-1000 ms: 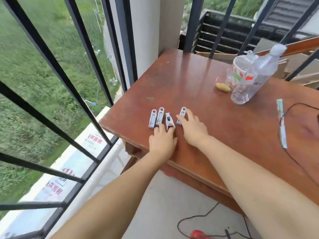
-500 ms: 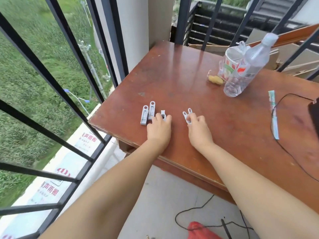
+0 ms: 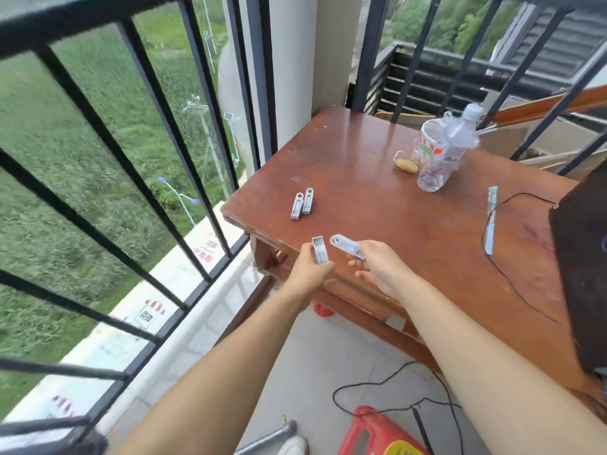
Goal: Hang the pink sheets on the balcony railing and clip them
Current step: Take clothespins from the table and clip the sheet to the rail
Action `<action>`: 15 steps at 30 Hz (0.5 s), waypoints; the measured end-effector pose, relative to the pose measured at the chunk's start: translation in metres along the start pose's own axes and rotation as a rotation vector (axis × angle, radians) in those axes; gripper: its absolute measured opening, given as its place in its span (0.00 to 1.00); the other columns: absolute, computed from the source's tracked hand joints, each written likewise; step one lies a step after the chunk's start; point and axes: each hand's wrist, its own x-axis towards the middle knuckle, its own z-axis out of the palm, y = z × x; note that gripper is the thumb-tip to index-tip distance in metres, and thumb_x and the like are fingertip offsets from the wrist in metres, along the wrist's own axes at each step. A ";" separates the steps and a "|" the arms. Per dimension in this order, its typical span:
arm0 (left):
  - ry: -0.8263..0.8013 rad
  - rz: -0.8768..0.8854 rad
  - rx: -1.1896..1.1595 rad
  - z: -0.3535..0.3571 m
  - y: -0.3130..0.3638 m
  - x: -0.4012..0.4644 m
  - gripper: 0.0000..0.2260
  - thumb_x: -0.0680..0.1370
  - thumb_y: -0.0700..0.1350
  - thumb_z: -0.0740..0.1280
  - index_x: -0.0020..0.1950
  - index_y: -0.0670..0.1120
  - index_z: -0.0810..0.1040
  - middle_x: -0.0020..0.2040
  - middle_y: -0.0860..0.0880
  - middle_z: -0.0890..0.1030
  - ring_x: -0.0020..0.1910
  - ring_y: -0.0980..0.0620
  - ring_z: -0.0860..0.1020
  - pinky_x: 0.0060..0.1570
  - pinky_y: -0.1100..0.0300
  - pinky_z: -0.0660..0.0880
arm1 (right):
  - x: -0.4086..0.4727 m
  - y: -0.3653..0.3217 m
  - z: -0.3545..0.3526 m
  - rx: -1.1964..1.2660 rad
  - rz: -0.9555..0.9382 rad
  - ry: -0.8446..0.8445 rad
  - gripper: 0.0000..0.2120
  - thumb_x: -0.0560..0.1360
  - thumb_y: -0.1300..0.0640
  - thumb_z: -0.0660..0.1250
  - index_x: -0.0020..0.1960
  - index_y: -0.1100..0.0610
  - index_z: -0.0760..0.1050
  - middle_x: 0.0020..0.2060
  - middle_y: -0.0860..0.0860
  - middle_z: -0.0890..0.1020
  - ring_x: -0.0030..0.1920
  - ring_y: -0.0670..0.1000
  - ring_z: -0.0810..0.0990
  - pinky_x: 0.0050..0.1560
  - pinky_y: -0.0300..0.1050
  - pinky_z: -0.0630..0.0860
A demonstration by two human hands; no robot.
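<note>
The left hand (image 3: 308,274) pinches one grey clip (image 3: 320,250) between the thumb and the fingers, and the clip stands almost upright above the near edge of the table (image 3: 377,224). The right hand (image 3: 381,267) pinches a second clip (image 3: 345,246), which lies more flat and points to the left, and its lower fingers are loosely spread. I think each hand takes one clip so that both ends of a sheet can be fixed in one go, without coming back to the table.

Two more clips (image 3: 302,203) rest side by side on the table, touching each other, near the corner that is next to the railing (image 3: 157,103). They are probably left there as a reserve, close to the bars so that they are easy to reach.

The pink sheets are not visible in this view, and nothing hangs on the part of the railing that is seen, so I cannot tell where they are. The task seems to be at the step of collecting the clips.

At the far side of the table a plastic bottle (image 3: 450,149) leans against a cup (image 3: 428,146), well apart from the clips, and a black cable (image 3: 512,284) runs over the right part of the table
</note>
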 end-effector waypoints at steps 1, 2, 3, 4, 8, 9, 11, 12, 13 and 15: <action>-0.001 -0.010 -0.018 -0.004 -0.005 -0.018 0.13 0.73 0.33 0.63 0.55 0.44 0.69 0.48 0.44 0.76 0.44 0.50 0.78 0.41 0.57 0.81 | -0.018 0.004 0.001 -0.017 -0.017 -0.020 0.10 0.77 0.63 0.53 0.52 0.60 0.72 0.35 0.51 0.74 0.30 0.46 0.71 0.26 0.34 0.65; 0.008 -0.005 -0.027 -0.008 -0.009 -0.038 0.11 0.73 0.33 0.63 0.52 0.44 0.72 0.45 0.46 0.79 0.41 0.53 0.80 0.37 0.60 0.81 | -0.036 0.009 0.001 -0.027 -0.041 -0.033 0.09 0.77 0.62 0.54 0.50 0.60 0.73 0.34 0.51 0.74 0.30 0.46 0.71 0.25 0.34 0.64; 0.034 0.000 -0.048 -0.011 -0.011 -0.061 0.09 0.74 0.33 0.62 0.48 0.46 0.74 0.39 0.48 0.81 0.36 0.56 0.80 0.34 0.62 0.81 | -0.055 0.012 0.001 -0.032 -0.072 -0.044 0.08 0.77 0.62 0.56 0.49 0.59 0.73 0.34 0.50 0.74 0.30 0.45 0.70 0.25 0.34 0.64; 0.075 -0.001 -0.080 -0.015 -0.014 -0.083 0.10 0.75 0.33 0.60 0.43 0.47 0.73 0.35 0.50 0.80 0.33 0.57 0.79 0.32 0.62 0.80 | -0.075 0.016 0.001 -0.033 -0.103 -0.059 0.07 0.77 0.62 0.57 0.46 0.59 0.74 0.33 0.50 0.74 0.29 0.45 0.70 0.26 0.34 0.64; 0.268 -0.015 -0.188 -0.031 -0.042 -0.181 0.07 0.77 0.38 0.59 0.40 0.45 0.69 0.35 0.47 0.74 0.35 0.53 0.75 0.37 0.58 0.76 | -0.155 0.041 0.002 0.035 -0.131 -0.181 0.07 0.77 0.62 0.60 0.41 0.56 0.73 0.33 0.50 0.76 0.32 0.46 0.73 0.34 0.38 0.71; 0.304 0.001 -0.219 -0.035 -0.053 -0.209 0.06 0.78 0.38 0.59 0.40 0.44 0.69 0.34 0.46 0.74 0.34 0.52 0.75 0.37 0.57 0.75 | -0.175 0.049 0.006 0.035 -0.122 -0.246 0.06 0.77 0.62 0.60 0.42 0.56 0.72 0.36 0.51 0.77 0.35 0.47 0.75 0.37 0.41 0.74; 0.376 0.008 -0.261 -0.042 -0.079 -0.266 0.07 0.78 0.38 0.58 0.40 0.43 0.69 0.32 0.46 0.75 0.33 0.50 0.76 0.36 0.57 0.75 | -0.215 0.069 0.017 -0.039 -0.114 -0.382 0.05 0.77 0.63 0.59 0.44 0.57 0.71 0.40 0.53 0.78 0.39 0.48 0.78 0.40 0.44 0.77; 0.410 0.006 -0.271 -0.045 -0.093 -0.295 0.07 0.78 0.37 0.58 0.40 0.43 0.69 0.30 0.47 0.76 0.32 0.50 0.76 0.35 0.57 0.75 | -0.236 0.081 0.025 -0.106 -0.126 -0.442 0.06 0.77 0.63 0.59 0.43 0.58 0.71 0.40 0.54 0.79 0.39 0.48 0.78 0.42 0.46 0.76; 0.450 0.005 -0.286 -0.049 -0.107 -0.323 0.07 0.77 0.37 0.57 0.40 0.43 0.69 0.29 0.47 0.76 0.31 0.50 0.76 0.34 0.57 0.76 | -0.258 0.092 0.034 -0.173 -0.140 -0.496 0.08 0.77 0.64 0.58 0.40 0.59 0.70 0.39 0.57 0.79 0.38 0.51 0.78 0.43 0.47 0.75; 0.543 -0.008 -0.325 -0.059 -0.133 -0.379 0.05 0.77 0.36 0.57 0.43 0.43 0.68 0.31 0.46 0.75 0.29 0.51 0.75 0.31 0.59 0.76 | -0.298 0.115 0.059 -0.276 -0.142 -0.596 0.12 0.77 0.65 0.57 0.36 0.59 0.67 0.40 0.68 0.78 0.40 0.58 0.76 0.43 0.49 0.76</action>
